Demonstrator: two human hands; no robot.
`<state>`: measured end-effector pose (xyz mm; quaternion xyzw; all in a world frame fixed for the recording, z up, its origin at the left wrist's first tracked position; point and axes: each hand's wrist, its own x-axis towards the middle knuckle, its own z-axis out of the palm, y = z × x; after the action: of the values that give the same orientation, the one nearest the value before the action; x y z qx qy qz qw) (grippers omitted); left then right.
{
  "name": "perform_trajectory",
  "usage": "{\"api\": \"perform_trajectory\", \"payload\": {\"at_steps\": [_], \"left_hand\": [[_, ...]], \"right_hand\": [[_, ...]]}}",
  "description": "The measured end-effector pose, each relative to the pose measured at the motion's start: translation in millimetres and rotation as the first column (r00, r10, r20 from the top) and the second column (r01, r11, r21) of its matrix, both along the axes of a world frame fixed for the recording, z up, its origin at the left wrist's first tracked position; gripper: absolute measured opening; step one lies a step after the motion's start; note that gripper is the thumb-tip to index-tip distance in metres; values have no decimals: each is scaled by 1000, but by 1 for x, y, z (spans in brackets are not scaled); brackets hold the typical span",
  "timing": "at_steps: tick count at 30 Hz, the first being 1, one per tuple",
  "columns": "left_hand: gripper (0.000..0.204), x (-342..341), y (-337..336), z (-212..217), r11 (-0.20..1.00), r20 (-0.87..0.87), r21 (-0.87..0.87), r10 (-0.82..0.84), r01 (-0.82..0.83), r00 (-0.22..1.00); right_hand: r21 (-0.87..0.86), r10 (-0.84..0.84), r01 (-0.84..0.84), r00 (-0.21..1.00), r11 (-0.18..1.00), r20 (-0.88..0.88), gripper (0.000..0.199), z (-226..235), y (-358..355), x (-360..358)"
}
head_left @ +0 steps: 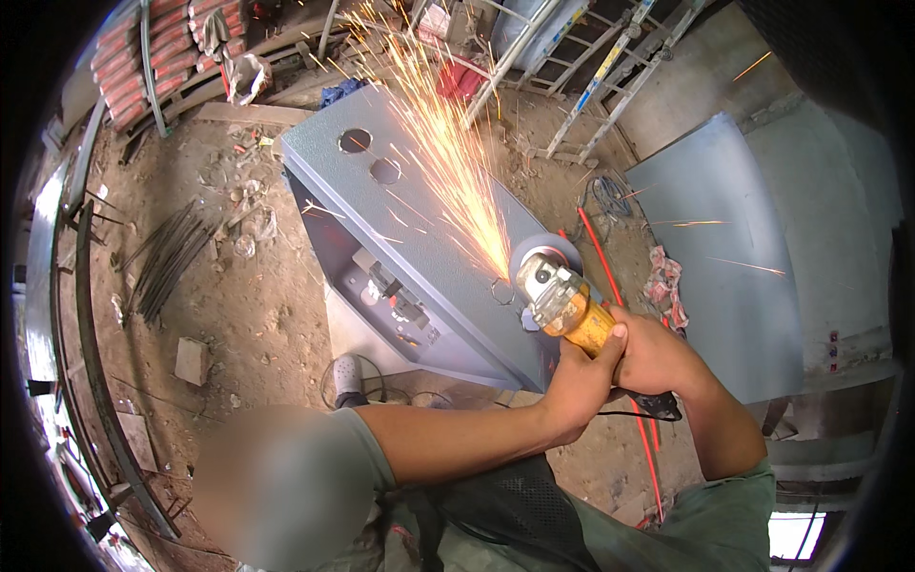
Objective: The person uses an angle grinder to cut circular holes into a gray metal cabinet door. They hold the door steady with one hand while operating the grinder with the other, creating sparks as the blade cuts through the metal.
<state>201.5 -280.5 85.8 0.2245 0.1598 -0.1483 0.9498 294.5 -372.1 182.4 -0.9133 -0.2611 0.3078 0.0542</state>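
A dirt floor (272,329) surrounds you, with a bundle of thin dark rods (172,262) to the left and a pale block (192,362) nearer you. Next comes the grey metal box (448,253), with two round cut-outs in its top face and sparks (448,153) fanning over it away from you. If you twist the tool, the disc (546,244) could bind in the metal and kick toward your bare fingers; a snag on the black cord (629,413) below could cause that too. The angle grinder (572,303) lies within your grip, its disc ahead and left of your knuckles: your left hand (579,386) is wrapped around the yellow body, and your right hand (658,353) clasps it from the other side, fingers partly hidden. Farther right are a red pipe (599,250) and a grey panel (734,257).
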Motion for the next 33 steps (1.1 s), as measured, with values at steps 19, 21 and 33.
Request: {"api": "perform_trajectory", "payload": {"at_steps": [19, 21, 33], "left_hand": [[74, 11, -14, 1, 991, 56, -64, 125, -121, 991], [73, 13, -17, 0, 985, 50, -85, 156, -151, 986], [62, 20, -26, -10, 987, 29, -28, 156, -156, 987]], "right_hand": [[1, 73, -73, 996, 997, 46, 36, 4, -4, 18], [-4, 80, -79, 996, 997, 31, 35, 4, -3, 21], [-31, 115, -114, 993, 993, 33, 34, 9, 4, 24]]}}
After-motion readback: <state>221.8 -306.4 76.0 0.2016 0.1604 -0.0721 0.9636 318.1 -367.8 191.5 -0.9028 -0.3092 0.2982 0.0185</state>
